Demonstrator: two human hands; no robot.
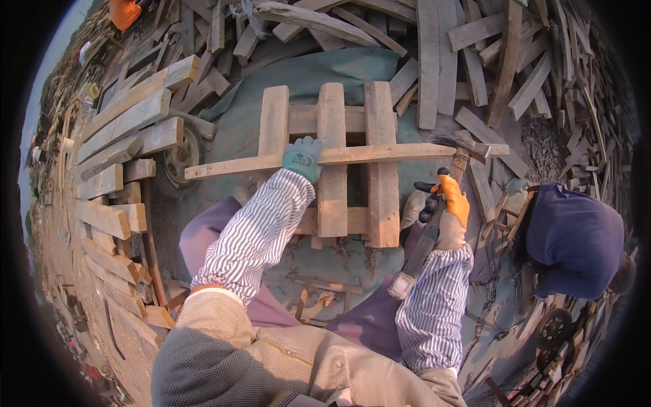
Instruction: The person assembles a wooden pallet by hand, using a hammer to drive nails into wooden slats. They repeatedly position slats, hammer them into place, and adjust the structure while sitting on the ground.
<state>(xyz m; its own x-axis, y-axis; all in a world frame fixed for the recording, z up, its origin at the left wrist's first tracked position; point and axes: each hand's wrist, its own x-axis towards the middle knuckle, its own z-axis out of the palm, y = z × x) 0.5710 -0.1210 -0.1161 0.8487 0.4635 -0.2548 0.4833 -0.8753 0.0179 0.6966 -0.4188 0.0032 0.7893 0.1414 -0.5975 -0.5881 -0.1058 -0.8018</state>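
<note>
My left hand (pixel 303 157), in a grey-green work glove, grips a long wooden strip (pixel 386 152) that lies across several short, thick timbers. Under the strip, the upright timbers (pixel 332 203) rest on two crosspieces (pixel 356 120). My right hand (pixel 449 199), in an orange and black glove, holds a claw hammer (pixel 460 158) by its handle. The metal hammer head is at the top, close to the strip's right end; whether they touch I cannot tell. The wrapped handle end points down toward my right knee.
Stacked timbers (pixel 122 127) and a wheel (pixel 180 157) stand at left. Loose boards (pixel 430 66) are piled ahead, beyond a green ground sheet (pixel 325 66). A person in dark blue (pixel 574 239) bends close by on the right. A small wooden frame (pixel 328 285) lies between my legs.
</note>
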